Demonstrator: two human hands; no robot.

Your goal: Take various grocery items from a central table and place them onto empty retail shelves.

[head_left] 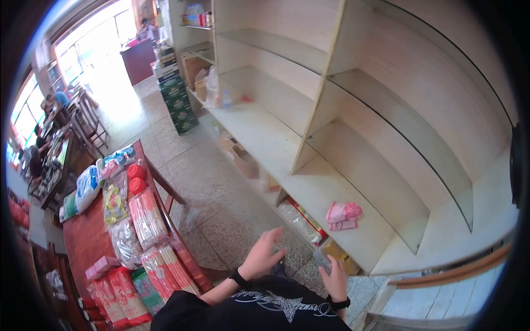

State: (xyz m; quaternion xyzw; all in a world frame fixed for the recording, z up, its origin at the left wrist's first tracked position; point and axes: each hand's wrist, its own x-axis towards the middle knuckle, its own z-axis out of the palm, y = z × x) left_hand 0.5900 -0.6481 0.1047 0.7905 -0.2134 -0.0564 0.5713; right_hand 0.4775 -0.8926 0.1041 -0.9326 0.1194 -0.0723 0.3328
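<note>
My left hand [262,255] is raised in front of my body, holding nothing, with its fingers apart and a dark band at the wrist. Lower and to the right, my right hand [334,278] grips a small grey, flat object [320,258] whose kind I cannot tell. Beyond the right hand, two pink-and-white packets [343,214] lie on the lower board of the shelf unit [276,135]. Under that board, next to the right hand, sit a cardboard box [340,256] and a red-edged box with clear plastic wrapping [301,222].
On the left, a red-brown table [83,234] bears bagged chopsticks [148,218], red bowls [137,179] and several packets. Green cartons [178,105] are stacked at the shelf's far end. A whitish wooden surface [436,300] stands at lower right. People sit at the far left.
</note>
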